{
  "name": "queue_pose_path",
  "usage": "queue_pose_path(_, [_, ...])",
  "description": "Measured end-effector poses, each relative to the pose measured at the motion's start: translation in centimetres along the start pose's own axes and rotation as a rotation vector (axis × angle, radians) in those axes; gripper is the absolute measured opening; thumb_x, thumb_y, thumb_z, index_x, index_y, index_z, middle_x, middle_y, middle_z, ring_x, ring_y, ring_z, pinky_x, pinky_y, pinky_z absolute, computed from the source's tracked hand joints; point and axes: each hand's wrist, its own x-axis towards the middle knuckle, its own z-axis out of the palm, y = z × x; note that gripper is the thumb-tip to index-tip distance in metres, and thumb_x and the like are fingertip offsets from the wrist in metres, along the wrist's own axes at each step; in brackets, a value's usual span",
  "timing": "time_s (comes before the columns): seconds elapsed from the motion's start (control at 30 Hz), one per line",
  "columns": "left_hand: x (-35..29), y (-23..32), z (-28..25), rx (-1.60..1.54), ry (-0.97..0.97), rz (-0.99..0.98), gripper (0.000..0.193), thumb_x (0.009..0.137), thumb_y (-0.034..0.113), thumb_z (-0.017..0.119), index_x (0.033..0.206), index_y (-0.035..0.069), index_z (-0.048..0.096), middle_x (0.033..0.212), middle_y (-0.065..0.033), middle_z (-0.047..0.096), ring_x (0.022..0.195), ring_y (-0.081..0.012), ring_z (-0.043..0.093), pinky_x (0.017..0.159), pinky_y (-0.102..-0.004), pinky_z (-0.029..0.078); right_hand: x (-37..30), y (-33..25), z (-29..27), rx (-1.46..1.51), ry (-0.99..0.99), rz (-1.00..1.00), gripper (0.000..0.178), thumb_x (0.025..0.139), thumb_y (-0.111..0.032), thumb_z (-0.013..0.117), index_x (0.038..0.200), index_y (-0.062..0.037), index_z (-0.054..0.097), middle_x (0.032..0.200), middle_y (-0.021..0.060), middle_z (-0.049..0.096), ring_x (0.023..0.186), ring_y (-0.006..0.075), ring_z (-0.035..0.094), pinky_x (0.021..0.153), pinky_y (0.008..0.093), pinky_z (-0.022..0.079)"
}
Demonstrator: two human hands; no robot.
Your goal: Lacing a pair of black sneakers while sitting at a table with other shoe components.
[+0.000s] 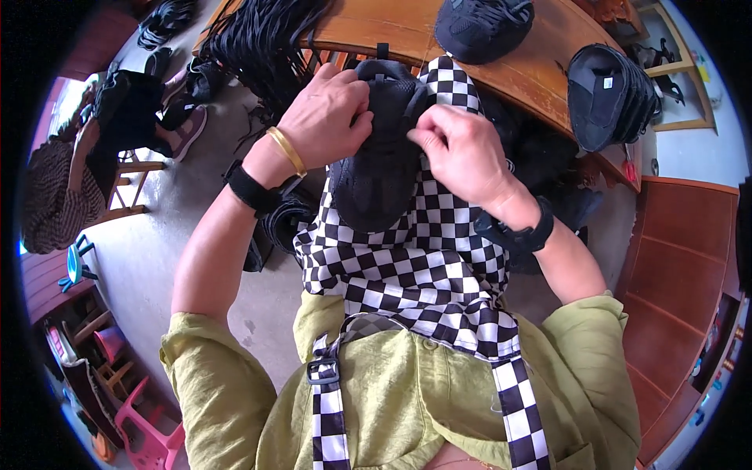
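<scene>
A black shoe upper [372,192] lies in my lap on the black-and-white checked apron [407,286], its toe toward me and its opening toward the table. My left hand [329,113] is closed at the upper's left edge, fingers curled and thumb pressed in. At the opposite edge, my right hand [466,153] is closed in a pinch, thumb against the curled forefinger. Whatever lies between the fingers of either hand is hidden or too thin to make out. A bundle of black laces [258,47] hangs off the table beyond my left hand.
On the wooden table [376,27] sits another black upper [484,30]. A stack of black uppers [603,98] stands at its right end. Another person [70,172] sits at the left. A pink plastic chair [149,431] is low left, a brown wooden cabinet [674,290] at right.
</scene>
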Motion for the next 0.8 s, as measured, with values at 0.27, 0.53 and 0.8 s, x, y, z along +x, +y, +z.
queue_pose_path(0.27, [-0.4,-1.1,-1.2,-0.158,-0.092,-0.004,0.015,0.083,0.008,0.075,0.089,0.002,0.063,0.089,-0.0098,0.063,0.094,-0.0290,0.059,0.086,-0.0382,0.048,-1.0,-1.3,1.4,-0.023,-0.034,-0.161,0.012,0.092,-0.016,0.067,0.089,-0.0066,0.061,0.077,0.0138,0.067,0.069,0.0351,0.069,0.060,0.0429,0.056])
queue_pose_path(0.53, [0.7,-1.3,-2.1,-0.494,-0.233,-0.072,0.021,0.074,0.004,0.073,0.095,0.003,0.072,0.084,-0.0068,0.068,0.086,-0.0224,0.064,0.084,-0.0342,0.051,2.8,-0.4,-0.4,-0.205,-0.266,-0.136,0.012,0.085,-0.015,0.067,0.085,-0.0086,0.076,0.079,0.0177,0.072,0.077,0.0344,0.072,0.073,0.0441,0.058])
queue_pose_path(0.8, [0.1,-1.2,-1.7,-0.179,-0.101,0.064,0.013,0.076,0.008,0.073,0.088,0.004,0.073,0.081,-0.0084,0.067,0.088,-0.0267,0.060,0.083,-0.0371,0.050,3.5,-1.0,0.2,-0.093,-0.329,0.088,0.016,0.083,-0.016,0.068,0.090,-0.0081,0.079,0.086,0.0160,0.074,0.083,0.0343,0.072,0.080,0.0431,0.058])
